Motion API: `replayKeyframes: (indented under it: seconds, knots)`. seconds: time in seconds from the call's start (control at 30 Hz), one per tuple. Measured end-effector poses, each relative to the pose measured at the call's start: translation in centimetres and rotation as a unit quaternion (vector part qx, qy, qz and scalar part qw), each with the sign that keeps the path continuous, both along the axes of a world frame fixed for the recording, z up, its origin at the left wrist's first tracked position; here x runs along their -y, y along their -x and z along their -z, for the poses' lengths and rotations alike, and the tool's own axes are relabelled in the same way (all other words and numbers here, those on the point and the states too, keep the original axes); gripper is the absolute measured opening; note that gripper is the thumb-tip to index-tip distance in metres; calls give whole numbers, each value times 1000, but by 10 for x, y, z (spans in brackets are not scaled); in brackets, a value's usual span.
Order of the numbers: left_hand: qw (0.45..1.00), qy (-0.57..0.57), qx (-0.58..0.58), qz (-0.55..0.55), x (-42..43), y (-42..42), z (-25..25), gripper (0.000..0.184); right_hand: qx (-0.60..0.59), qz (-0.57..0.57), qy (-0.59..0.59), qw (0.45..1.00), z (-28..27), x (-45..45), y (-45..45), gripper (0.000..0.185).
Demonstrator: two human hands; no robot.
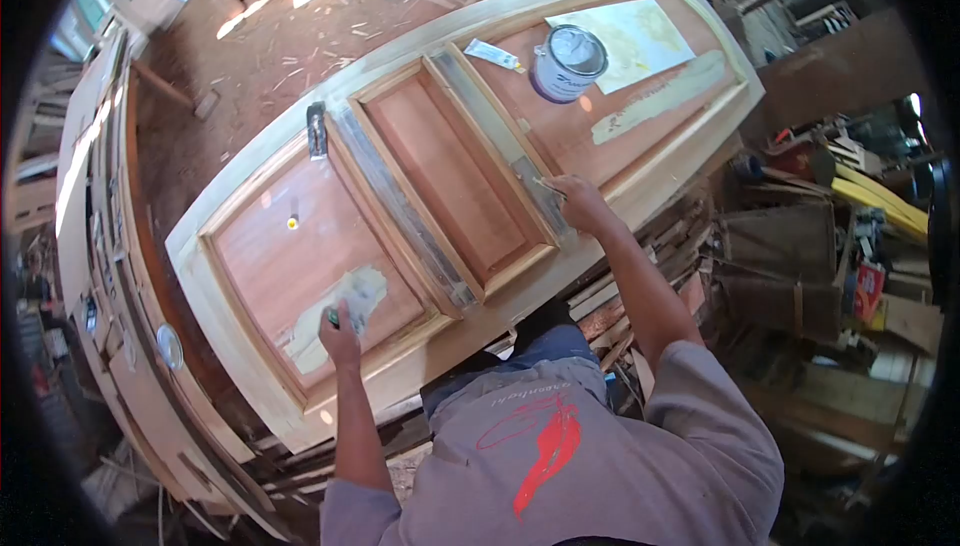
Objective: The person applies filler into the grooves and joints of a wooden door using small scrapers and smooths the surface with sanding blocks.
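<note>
A wooden door panel (405, 174) with raised frames lies flat in front of me. My left hand (343, 338) is closed at the lower left panel, over a pale smear of filler (365, 291). A small dark green thing shows at its fingers, too small to name. My right hand (582, 206) is closed on a thin scraper-like tool (546, 184) at the right crosspiece, where grey filler shows. An opened can (560, 76) of filler stands on the right panel, beside a tube (492, 55) and a stained sheet (625, 41).
A dark-bladed scraper (317, 132) lies at the door's far edge. A yellow-tipped small object (293, 223) rests on the left panel. Stacked boards (115, 276) stand at left. Wood scraps cover the ground, and wooden boxes (780, 266) stand at right.
</note>
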State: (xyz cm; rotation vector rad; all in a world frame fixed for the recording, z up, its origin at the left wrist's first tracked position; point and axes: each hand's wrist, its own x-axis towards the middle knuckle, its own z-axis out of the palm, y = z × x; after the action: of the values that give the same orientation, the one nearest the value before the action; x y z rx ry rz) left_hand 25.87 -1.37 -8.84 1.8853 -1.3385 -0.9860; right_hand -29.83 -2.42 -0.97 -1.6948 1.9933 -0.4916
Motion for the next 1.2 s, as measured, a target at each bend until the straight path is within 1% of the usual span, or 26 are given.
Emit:
replayKeyframes:
  seconds: [0.03, 0.1, 0.13, 0.2, 0.23, 0.27, 0.33, 0.4, 0.47, 0.57, 0.6, 0.63, 0.7, 0.73, 0.8, 0.83, 0.87, 0.93, 0.97, 1.0, 1.07, 1.1, 1.17, 1.2]
  knots:
    - [1000, 15, -10, -22, -22, 7, -8, 32, -29, -18, -15, 999, 4, 13, 5, 40]
    - [996, 46, -32, -66, -65, 33, -21, 30, 168, 31, -21, 985, 8, 33, 9, 36]
    - [990, 22, -94, -102, -84, 44, -22, 28, 262, 55, -28, 963, 12, 39, 12, 34]
    - [962, -19, -218, -166, -116, 68, -21, 25, 379, 78, -56, 920, 30, 41, 27, 35]
    - [959, -30, -223, -174, -128, 79, -20, 25, 435, 93, -71, 893, 35, 40, 35, 35]
    - [955, -39, -231, -180, -137, 90, -18, 26, 499, 138, -83, 852, 39, 34, 40, 34]
    - [954, -43, -236, -182, -142, 113, -23, 26, 612, 222, -104, 752, 33, 15, 42, 33]
    - [961, -40, -218, -167, -135, 133, -33, 26, 568, 134, -63, 810, 33, -3, 51, 35]
    - [967, -17, -213, -137, -119, 152, -48, 24, 566, 106, -52, 816, 29, -19, 58, 38]
    - [974, -13, -215, -75, -83, 163, -48, 24, 617, 157, -63, 769, 14, -34, 64, 39]
    - [983, -13, -176, -53, -67, 166, -53, 21, 628, 174, -57, 757, 11, -37, 63, 39]
    - [983, 17, -174, -46, -48, 163, -46, 20, 638, 191, -49, 745, 10, -36, 60, 38]
    - [982, 65, -176, -28, -10, 156, -26, 19, 607, 206, -22, 767, 7, -37, 55, 37]
    - [963, 33, -254, -80, 14, 150, -16, 20, 588, 216, -12, 780, 4, -38, 51, 37]
    - [977, 99, -176, -70, 69, 124, 8, 28, 531, 269, 0, 803, 3, -28, 35, 33]
    - [982, 91, -139, -90, 99, 110, 22, 31, 501, 293, 2, 814, 3, -23, 28, 31]
    - [985, 82, -104, -111, 129, 100, 35, 35, 442, 269, -3, 855, 5, -17, 28, 31]
    - [989, 48, -43, -133, 173, 90, 34, 39, 283, 172, 40, 943, -28, 22, 7, 32]
    - [989, 34, -12, -145, 195, 87, 36, 41, 200, 118, 61, 971, -38, 48, -5, 32]
    - [987, 50, 34, -149, 210, 84, 52, 41, 213, 109, 48, 970, -36, 73, -8, 36]
    - [976, 74, 133, -154, 220, 85, 96, 42, 72, 31, 86, 993, -36, 130, -11, 38]
    - [976, 84, 129, -152, 224, 91, 97, 41, 5, -8, 96, 995, -36, 158, -14, 39]
    - [976, 91, 135, -146, 220, 97, 80, 41, 97, -23, 3, 995, -67, 221, -39, 40]
    - [974, 75, 161, -139, 213, 96, 79, 40, 24, -66, 48, 996, -37, 247, -29, 38]
